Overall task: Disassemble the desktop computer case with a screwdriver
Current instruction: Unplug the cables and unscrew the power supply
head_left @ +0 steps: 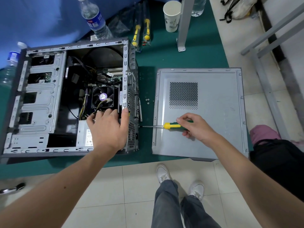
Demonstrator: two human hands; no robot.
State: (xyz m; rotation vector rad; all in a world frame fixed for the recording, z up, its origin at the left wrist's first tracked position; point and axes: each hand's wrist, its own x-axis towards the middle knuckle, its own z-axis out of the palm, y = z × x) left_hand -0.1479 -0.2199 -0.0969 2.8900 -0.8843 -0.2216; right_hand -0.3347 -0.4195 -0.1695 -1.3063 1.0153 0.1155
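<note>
The open grey computer case (39,96) lies on its side on the green table, with its fan (102,96) and power supply (84,135) exposed. My left hand (108,127) grips the case's rear edge, thumb over the rim and fingers inside near the fan. My right hand (195,127) holds a yellow-and-green screwdriver (171,125) level, its tip against the rear panel (132,129) low down. The removed side panel (213,120) lies flat under my right hand.
Three loose screws (147,101) lie between case and panel. Two packaged screwdrivers (141,32), a paper cup (171,16), water bottles (95,18) and a metal post (182,27) stand behind. The table edge runs along the front, my feet (181,181) below it.
</note>
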